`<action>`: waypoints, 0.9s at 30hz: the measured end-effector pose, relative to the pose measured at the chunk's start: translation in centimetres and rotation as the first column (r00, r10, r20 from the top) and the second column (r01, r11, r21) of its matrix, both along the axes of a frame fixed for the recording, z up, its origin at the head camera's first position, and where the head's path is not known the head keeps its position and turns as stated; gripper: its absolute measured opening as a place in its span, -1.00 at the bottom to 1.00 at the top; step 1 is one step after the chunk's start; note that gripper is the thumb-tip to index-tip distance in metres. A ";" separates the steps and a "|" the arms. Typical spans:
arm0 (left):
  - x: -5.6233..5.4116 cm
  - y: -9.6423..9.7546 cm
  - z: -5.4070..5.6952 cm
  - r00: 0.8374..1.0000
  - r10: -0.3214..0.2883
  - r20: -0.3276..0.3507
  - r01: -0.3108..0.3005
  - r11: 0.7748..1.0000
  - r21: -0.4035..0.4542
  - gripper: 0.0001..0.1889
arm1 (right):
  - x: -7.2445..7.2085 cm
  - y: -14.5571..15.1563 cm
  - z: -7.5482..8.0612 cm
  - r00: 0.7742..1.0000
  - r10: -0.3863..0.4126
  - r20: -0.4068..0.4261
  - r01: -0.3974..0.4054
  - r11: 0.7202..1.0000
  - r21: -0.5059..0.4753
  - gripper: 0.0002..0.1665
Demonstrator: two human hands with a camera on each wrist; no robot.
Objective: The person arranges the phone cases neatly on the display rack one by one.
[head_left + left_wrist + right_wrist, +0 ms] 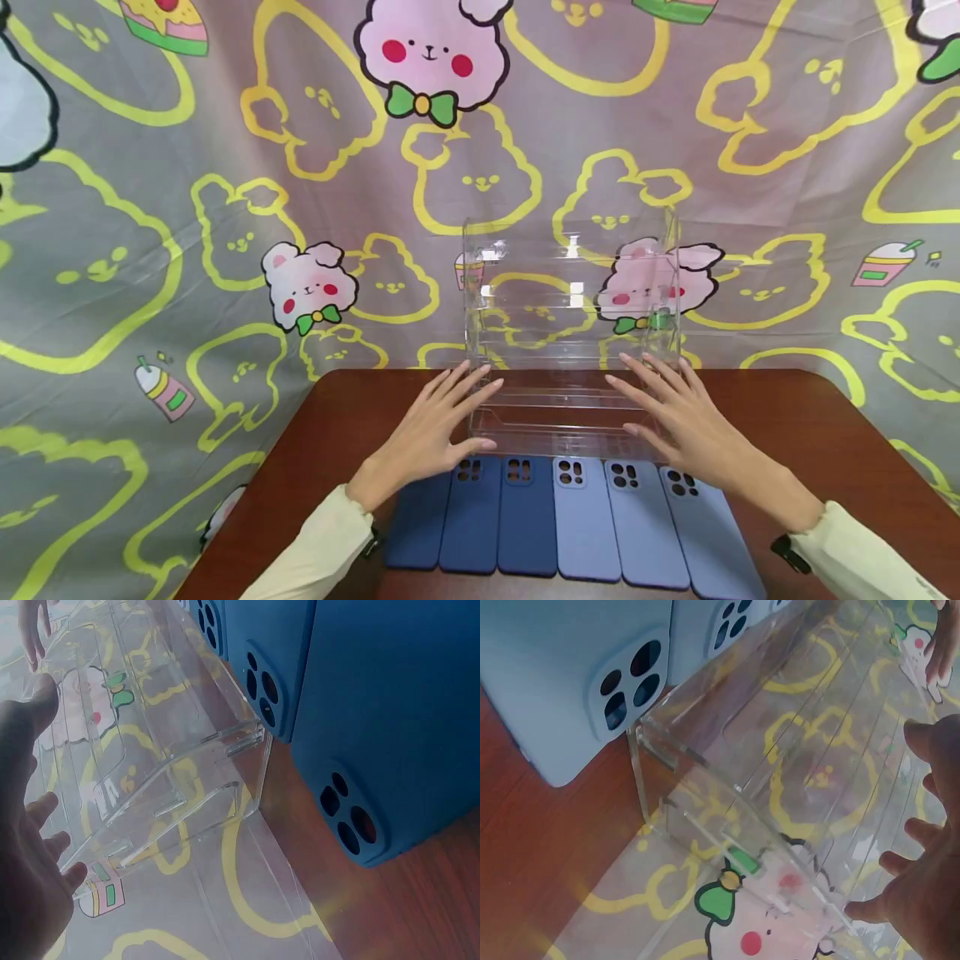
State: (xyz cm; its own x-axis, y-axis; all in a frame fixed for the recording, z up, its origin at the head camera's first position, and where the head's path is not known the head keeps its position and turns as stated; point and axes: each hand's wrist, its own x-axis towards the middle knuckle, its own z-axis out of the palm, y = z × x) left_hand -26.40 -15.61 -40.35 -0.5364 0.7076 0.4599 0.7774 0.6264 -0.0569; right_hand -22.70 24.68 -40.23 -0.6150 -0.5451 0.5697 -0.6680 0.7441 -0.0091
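Note:
A clear tiered display rack [555, 400] stands on the table, its see-through shelves stepping upward at the back. My left hand [435, 421] is at the rack's left side, fingers spread and extended. Opposite it, my right hand [686, 421] is at the right side with its fingers spread too. Neither hand grips anything. In the left wrist view, the left fingertips [73, 877] lie close to the rack's side panel [187, 795]. A row of phone cases lies in front of the rack: dark blue ones [527, 525] on the left, light blue ones [588, 525] on the right.
The brown wooden table [300, 475] ends just behind the rack. Behind it hangs a grey curtain [480, 192] printed with yellow outlines and pink cartoon bears. The camera cutouts of the phone cases face the rack's front edge.

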 end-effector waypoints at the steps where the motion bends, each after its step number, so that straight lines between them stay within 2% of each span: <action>1: 0.0 -0.1 0.1 1.000 0.001 0.002 -0.001 1.000 0.004 -0.11 | -0.1 0.1 0.1 1.000 0.005 -0.015 -0.005 1.000 -0.008 -0.17; 4: -0.1 -0.2 0.3 1.000 -0.001 0.001 0.001 1.000 0.015 -0.11 | -0.6 0.5 0.2 0.997 0.028 -0.077 -0.030 0.999 -0.031 -0.31; 9: -0.2 -0.5 0.3 1.000 0.001 0.012 -0.001 0.999 0.036 -0.11 | -1.4 1.3 0.0 0.986 0.037 -0.161 -0.045 0.998 -0.051 -0.28; 18: -0.2 -2.1 -0.2 0.997 0.031 0.066 -0.040 0.990 0.133 -0.13 | -2.2 2.6 -0.2 0.987 -0.019 -0.161 -0.010 0.985 -0.175 -0.25; 21: -0.1 -2.6 -0.3 0.994 0.039 0.101 -0.054 0.988 0.143 -0.14 | -2.2 2.9 -0.4 0.989 -0.043 -0.145 0.010 0.974 -0.225 -0.33; 24: 0.0 -3.1 -0.5 0.988 0.059 0.140 -0.079 0.987 0.142 -0.15 | -2.2 3.0 -0.4 0.992 -0.068 -0.105 0.035 0.956 -0.292 -0.11; 26: 0.0 -3.4 -0.7 0.983 0.074 0.171 -0.100 0.984 0.150 -0.16 | -2.2 3.0 -0.2 0.995 -0.094 -0.033 0.077 0.935 -0.345 0.11; 27: 0.1 -3.6 -0.8 0.980 0.079 0.183 -0.108 0.982 0.157 -0.16 | -2.1 3.0 -0.1 0.995 -0.104 -0.002 0.096 0.925 -0.368 0.16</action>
